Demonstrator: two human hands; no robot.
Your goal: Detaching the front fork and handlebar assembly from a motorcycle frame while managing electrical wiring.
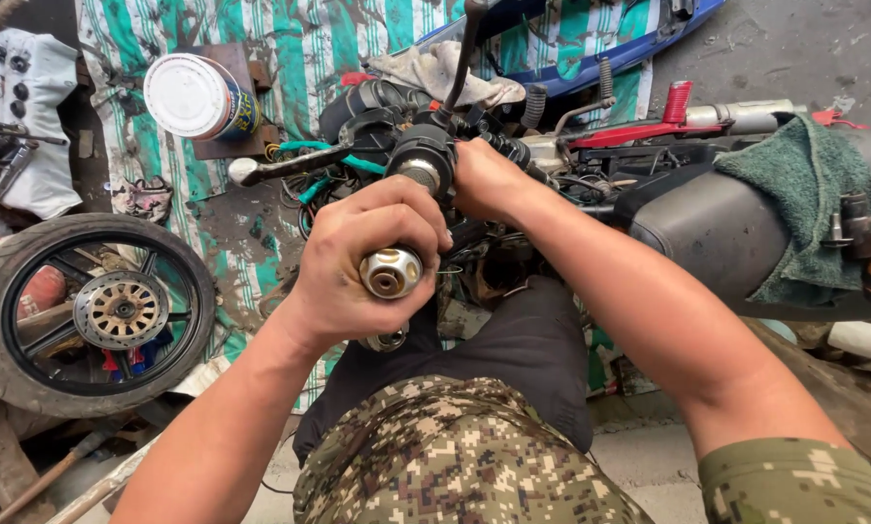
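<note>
**Two hands working a motorcycle handlebar grip**

Seen from above, the left hand [362, 260] is wrapped tight around the handlebar grip [389, 274], whose chrome end cap points at the camera. The right hand [487, 178] clasps the black switch housing [424, 155] just beyond, by the seat's [717, 233] front edge. Steadying the housing while twisting the grip squarely along the bar looks wisest.

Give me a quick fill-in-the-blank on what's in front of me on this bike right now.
The left hand grips the handlebar's ____ metal end cap.
The right hand holds the black ____ housing.
A ____ towel lies on the seat.
The loose wheel lies to the ____.

Missing: silver; switch; green; left
</note>
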